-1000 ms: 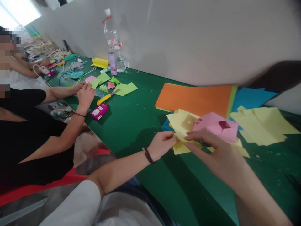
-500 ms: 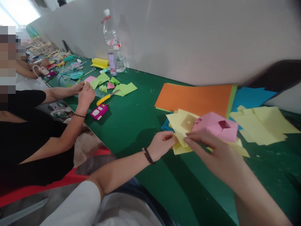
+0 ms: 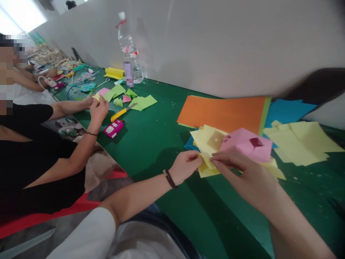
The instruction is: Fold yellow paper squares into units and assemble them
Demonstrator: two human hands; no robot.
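Between my hands is a small piece of folded yellow paper (image 3: pixel 206 160), close above the table. My left hand (image 3: pixel 186 165) pinches its left edge between thumb and fingers. From the other side, my right hand (image 3: pixel 242 172) is closed on the right part of it with thumb and fingertips. Just behind lie more yellow sheets (image 3: pixel 208 138), one standing partly folded. A pink folded paper box (image 3: pixel 246 144) with a dark diamond-shaped opening sits behind my right hand, which hides part of the paper there.
An orange sheet (image 3: pixel 223 113) lies at the back, with blue paper (image 3: pixel 289 113) and yellow sheets (image 3: pixel 302 142) to its right. At left, a co-worker's hands (image 3: pixel 98 108) hold pale paper near a yellow utility knife (image 3: pixel 122 112) and a magenta box (image 3: pixel 114 128). A water bottle (image 3: pixel 129 46) stands by the wall.
My right fingertips have shifted slightly on the yellow paper, and its upper flap now stands at a different angle. My left hand keeps its place. The co-worker's paper has turned into view.
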